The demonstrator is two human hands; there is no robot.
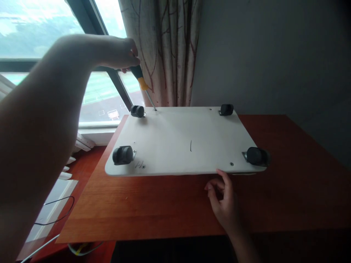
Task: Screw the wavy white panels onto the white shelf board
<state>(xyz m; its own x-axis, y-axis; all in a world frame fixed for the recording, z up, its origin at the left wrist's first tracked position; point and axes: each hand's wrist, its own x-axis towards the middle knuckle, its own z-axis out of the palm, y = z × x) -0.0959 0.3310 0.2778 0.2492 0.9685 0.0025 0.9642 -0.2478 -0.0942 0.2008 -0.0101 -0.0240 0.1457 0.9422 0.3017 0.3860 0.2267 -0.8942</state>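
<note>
A white board (175, 135) lies on the table with its black casters facing up, one near each corner. My left hand (120, 53), raised over the far left part, is closed around the black and yellow handle of a screwdriver (142, 83). The shaft slants down, and its tip meets a screw (155, 110) close to the far edge, beside the far left caster (137, 111). At the near edge, my right hand (223, 197) rests its stretched index finger against the board, the other fingers loosely bent and holding nothing. Other screws (231, 164) sit in the board's surface.
Beneath the board is a reddish-brown wooden table (153, 212). A window (101, 91) and a patterned curtain (170, 54) stand behind it, with a grey wall to the right. Cables (65, 199) hang or lie at the lower left, below the table's edge.
</note>
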